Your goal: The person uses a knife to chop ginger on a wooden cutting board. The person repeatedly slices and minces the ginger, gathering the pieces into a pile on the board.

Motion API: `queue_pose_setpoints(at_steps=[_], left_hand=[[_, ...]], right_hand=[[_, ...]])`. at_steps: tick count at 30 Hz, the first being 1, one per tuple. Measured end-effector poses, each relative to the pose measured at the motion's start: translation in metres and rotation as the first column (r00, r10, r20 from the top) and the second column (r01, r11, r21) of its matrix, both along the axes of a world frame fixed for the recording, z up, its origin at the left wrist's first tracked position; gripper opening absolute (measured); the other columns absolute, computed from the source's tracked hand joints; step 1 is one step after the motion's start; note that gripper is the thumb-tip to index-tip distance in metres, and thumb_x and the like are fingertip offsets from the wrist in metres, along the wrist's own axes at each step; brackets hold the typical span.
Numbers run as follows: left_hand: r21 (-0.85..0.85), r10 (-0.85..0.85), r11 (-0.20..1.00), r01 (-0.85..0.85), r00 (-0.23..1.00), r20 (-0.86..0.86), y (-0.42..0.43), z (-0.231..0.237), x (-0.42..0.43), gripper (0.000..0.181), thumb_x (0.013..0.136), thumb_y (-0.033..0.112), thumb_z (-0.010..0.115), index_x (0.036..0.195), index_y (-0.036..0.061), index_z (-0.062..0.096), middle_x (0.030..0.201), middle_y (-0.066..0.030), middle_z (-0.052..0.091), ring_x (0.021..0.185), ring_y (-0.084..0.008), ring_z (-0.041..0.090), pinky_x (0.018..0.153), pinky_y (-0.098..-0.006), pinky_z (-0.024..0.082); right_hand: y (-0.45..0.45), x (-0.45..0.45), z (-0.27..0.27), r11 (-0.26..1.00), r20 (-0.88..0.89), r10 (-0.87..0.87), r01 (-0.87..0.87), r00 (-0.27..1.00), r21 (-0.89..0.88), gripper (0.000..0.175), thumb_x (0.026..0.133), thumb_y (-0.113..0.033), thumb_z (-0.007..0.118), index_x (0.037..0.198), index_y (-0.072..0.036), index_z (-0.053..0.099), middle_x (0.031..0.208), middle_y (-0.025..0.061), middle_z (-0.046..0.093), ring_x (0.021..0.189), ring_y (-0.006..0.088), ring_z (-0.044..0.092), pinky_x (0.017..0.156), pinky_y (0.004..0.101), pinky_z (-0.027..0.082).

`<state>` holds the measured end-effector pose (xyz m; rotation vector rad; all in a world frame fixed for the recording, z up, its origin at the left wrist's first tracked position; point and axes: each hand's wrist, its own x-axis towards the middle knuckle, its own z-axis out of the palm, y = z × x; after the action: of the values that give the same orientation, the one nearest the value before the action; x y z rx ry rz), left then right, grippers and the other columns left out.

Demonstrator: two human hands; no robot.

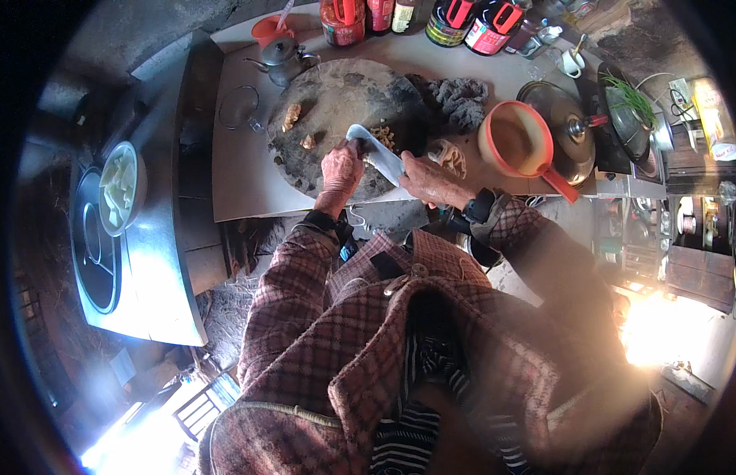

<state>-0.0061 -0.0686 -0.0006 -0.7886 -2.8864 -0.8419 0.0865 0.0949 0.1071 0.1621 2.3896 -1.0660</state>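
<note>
A cleaver [377, 153] with a broad, bright blade is held by its handle in my right hand [433, 181]. The blade slants across the near part of a round wooden chopping board [350, 89]. My left hand [342, 169] rests on the board with bent fingers right beside the blade's tip; what lies under those fingers is hidden. Behind the blade sits a small heap of chopped pale-brown bits [383, 136]. Two knobbly pieces, which look like ginger, lie apart on the left of the board: a longer piece [292, 117] and a smaller piece [308, 141].
A metal kettle [280, 62] stands at the board's back left. To the right are a grey cloth [458, 101], a red-rimmed ladle or pan [513, 139] and a lid [573, 127]. Sauce jugs [492, 29] line the back. A bowl of pale slices [120, 187] sits on the left stove.
</note>
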Motion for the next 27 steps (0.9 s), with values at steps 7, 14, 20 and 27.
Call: queue_pose_setpoints(at_steps=[7, 14, 20, 27], left_hand=[[-0.040, 0.068, 0.997, -0.063, 0.988, 0.136, 0.024, 0.020, -0.013, 0.019, 0.076, 0.019, 0.052, 0.085, 0.0062, 0.063, 0.079, -0.0192, 0.063, 0.076, -0.0360, 0.062, 0.068, -0.0445, 0.049], [0.107, 0.179, 0.977, -0.186, 0.981, 0.072, -0.022, 0.030, -0.013, 0.008, 0.072, 0.009, 0.051, 0.075, 0.0084, 0.058, 0.081, -0.0141, 0.060, 0.080, -0.0342, 0.059, 0.068, -0.0423, 0.047], [0.105, 0.112, 0.988, -0.109, 0.993, -0.029, -0.016, 0.037, -0.013, 0.012, 0.073, 0.008, 0.050, 0.084, 0.0087, 0.055, 0.085, -0.0109, 0.058, 0.086, -0.0337, 0.056, 0.070, -0.0446, 0.045], [-0.015, -0.250, 0.962, 0.272, 0.859, -0.446, 0.027, 0.069, -0.044, 0.031, 0.070, 0.002, 0.052, 0.100, 0.0076, 0.053, 0.100, -0.0098, 0.053, 0.097, -0.0321, 0.052, 0.085, -0.0426, 0.039]], right_hand=[[0.025, -0.015, 0.019, 0.985, -0.115, 0.074, -0.055, 0.991, 0.164, 0.021, 0.084, -0.013, 0.043, 0.092, 0.006, 0.039, 0.067, 0.0222, 0.057, 0.047, 0.0282, 0.058, 0.040, 0.0378, 0.047], [0.002, -0.002, 0.004, 0.996, -0.033, 0.017, -0.019, 0.999, -0.082, 0.022, 0.083, -0.013, 0.047, 0.090, 0.005, 0.036, 0.060, 0.0174, 0.054, 0.039, 0.0228, 0.053, 0.034, 0.0352, 0.042], [0.009, -0.002, -0.006, 0.996, -0.014, -0.003, 0.001, 1.000, -0.089, 0.023, 0.084, -0.015, 0.048, 0.091, 0.004, 0.036, 0.063, 0.0176, 0.053, 0.039, 0.0209, 0.051, 0.034, 0.0348, 0.040], [0.026, -0.025, 0.022, 0.967, -0.091, 0.097, -0.072, 0.991, 0.245, 0.023, 0.082, -0.012, 0.045, 0.095, 0.006, 0.042, 0.070, 0.0235, 0.059, 0.056, 0.0330, 0.061, 0.045, 0.0403, 0.048]])
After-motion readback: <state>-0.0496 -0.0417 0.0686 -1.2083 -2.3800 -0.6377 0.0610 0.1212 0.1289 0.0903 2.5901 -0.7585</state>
